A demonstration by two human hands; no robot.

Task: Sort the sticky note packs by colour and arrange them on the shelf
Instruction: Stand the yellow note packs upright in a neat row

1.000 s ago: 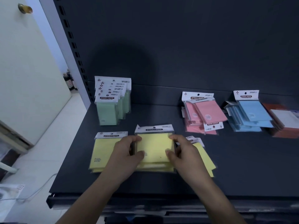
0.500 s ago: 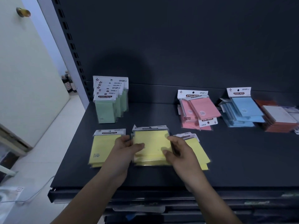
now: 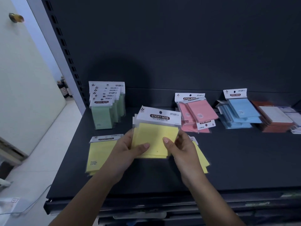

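Bare shelf at the front right, packs along the back and left

The shelf (image 3: 244,160) lies bare across its front right, before the pink packs (image 3: 200,111), blue packs (image 3: 241,111) and orange-and-white stack (image 3: 275,123) ranged against the back panel (image 3: 179,46). A gap separates the upright green packs (image 3: 102,116) from the pink. Flat yellow packs (image 3: 101,154) fill the front left. The left hand (image 3: 123,150) and right hand (image 3: 182,150) hold a yellow stack (image 3: 154,137) over the middle, and further yellow packs (image 3: 202,160) lie beneath the right.
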